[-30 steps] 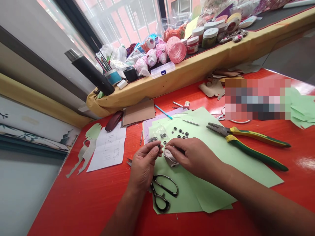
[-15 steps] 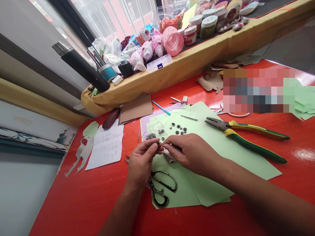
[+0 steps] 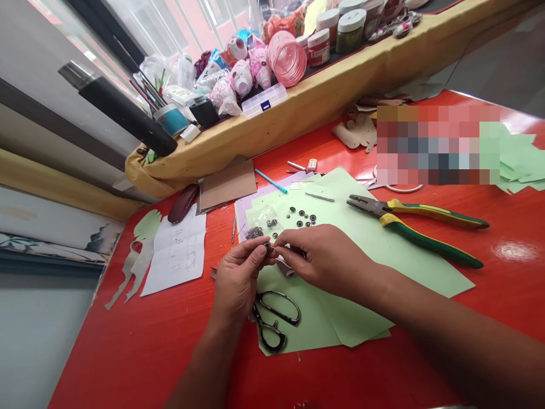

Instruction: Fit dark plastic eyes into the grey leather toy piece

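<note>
Head view: gap narrowed

Bare left hand (image 3: pixel 238 271) pinches a small, dark, round snap piece (image 3: pixel 267 246) above pale-green paper sheets (image 3: pixel 315 324). Bare right hand (image 3: pixel 326 255), pinched closed, sits nearer it than a second ago; any held item cannot be told.

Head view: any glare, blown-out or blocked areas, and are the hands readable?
Head view: window overexposed along the top; glare on the red table right of the pliers; pixelated block hiding part of the table's far right; left hand and right hand readable, but the small dark piece at their fingertips too small to identify.
</note>
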Motion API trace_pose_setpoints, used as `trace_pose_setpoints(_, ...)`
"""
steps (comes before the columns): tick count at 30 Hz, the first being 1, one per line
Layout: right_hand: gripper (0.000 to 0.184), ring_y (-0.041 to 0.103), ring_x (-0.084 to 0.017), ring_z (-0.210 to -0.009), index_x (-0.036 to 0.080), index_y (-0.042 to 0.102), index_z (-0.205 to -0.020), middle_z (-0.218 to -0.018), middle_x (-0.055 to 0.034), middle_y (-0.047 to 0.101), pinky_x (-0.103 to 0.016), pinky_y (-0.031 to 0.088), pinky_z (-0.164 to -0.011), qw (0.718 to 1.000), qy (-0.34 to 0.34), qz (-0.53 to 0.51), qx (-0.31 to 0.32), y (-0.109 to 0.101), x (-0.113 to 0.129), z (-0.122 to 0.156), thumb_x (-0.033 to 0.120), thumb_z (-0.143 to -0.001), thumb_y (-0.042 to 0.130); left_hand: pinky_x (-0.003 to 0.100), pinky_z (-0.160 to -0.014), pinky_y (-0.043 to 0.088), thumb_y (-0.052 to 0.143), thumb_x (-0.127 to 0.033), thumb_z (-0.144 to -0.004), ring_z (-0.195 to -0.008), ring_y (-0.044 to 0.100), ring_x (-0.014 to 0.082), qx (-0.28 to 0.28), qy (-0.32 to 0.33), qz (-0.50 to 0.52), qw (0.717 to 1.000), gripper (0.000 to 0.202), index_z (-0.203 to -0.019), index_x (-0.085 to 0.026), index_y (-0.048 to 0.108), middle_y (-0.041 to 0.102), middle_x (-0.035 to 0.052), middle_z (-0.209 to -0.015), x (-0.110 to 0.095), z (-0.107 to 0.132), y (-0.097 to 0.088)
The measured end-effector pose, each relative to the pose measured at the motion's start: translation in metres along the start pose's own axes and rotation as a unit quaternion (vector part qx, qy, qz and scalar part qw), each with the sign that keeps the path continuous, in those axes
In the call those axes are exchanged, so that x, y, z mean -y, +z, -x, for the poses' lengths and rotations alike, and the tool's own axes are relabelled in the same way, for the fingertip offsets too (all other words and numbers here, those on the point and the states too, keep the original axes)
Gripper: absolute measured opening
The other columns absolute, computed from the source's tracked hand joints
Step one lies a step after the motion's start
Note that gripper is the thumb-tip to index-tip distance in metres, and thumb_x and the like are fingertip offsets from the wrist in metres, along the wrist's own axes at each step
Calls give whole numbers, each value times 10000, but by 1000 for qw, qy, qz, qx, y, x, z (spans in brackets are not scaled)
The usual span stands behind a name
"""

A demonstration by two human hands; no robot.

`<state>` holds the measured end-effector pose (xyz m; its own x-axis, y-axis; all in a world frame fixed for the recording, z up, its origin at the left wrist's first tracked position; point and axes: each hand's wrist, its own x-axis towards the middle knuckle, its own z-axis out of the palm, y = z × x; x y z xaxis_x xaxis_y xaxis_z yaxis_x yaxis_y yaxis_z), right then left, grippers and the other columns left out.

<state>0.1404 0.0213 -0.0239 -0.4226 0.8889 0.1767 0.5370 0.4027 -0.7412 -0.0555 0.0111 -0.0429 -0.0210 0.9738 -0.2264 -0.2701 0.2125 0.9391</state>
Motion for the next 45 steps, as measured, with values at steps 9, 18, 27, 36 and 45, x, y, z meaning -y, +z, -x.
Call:
trace_pose_setpoints(9, 195, 659, -166, -665, 232, 794, -955, -786, -16, 782, -275, 322, -593, 1000, 8, -1, -2, 0, 1, 0, 254, -1008, 607, 228, -688, 610, 959, -292, -697, -692, 735, 146, 2, -11, 23, 1000, 283, -934, -167, 865, 805, 73, -786, 3, 0, 0)
trace_pose_setpoints(18, 197, 631, -153, -626, 225, 795, -905, -731, -7, 757, -273, 332, -585, 999, 28, -31, 6, -3, 4, -1, 241, -997, 622, 217, -676, 609, 962, -287, -685, -659, 709, 126, 1, 0, 16, 1000, 273, -918, -179, 868, 799, 59, -774, 2, 1, 2)
trace_pose_setpoints(27, 186, 622, -150, -617, 225, 792, -890, -729, -4, 759, -265, 346, -585, 998, 34, -54, -3, -3, 5, -1, 244, -988, 635, 227, -680, 611, 969, -289, -670, -670, 709, 129, -9, 2, 23, 1000, 282, -912, -186, 867, 804, 62, -808, 3, 1, 2)
trace_pose_setpoints(36, 186, 612, -140, -605, 223, 796, -864, -708, 5, 755, -259, 360, -593, 996, 45, -80, -3, -5, 6, -2, 241, -980, 651, 229, -721, 598, 944, -307, -716, -702, 695, 127, -9, 40, -20, 999, 246, -927, -203, 872, 812, 59, -846, 4, 3, 2)
trace_pose_setpoints(45, 194, 596, -139, -602, 214, 809, -830, -698, -1, 749, -263, 344, -570, 991, 78, -105, 19, -8, 9, -3, 226, -960, 666, 284, -772, 605, 828, -247, -868, -802, 691, 166, -15, 155, -174, 972, 108, -968, -252, 867, 792, 38, -955, 1, 13, 4)
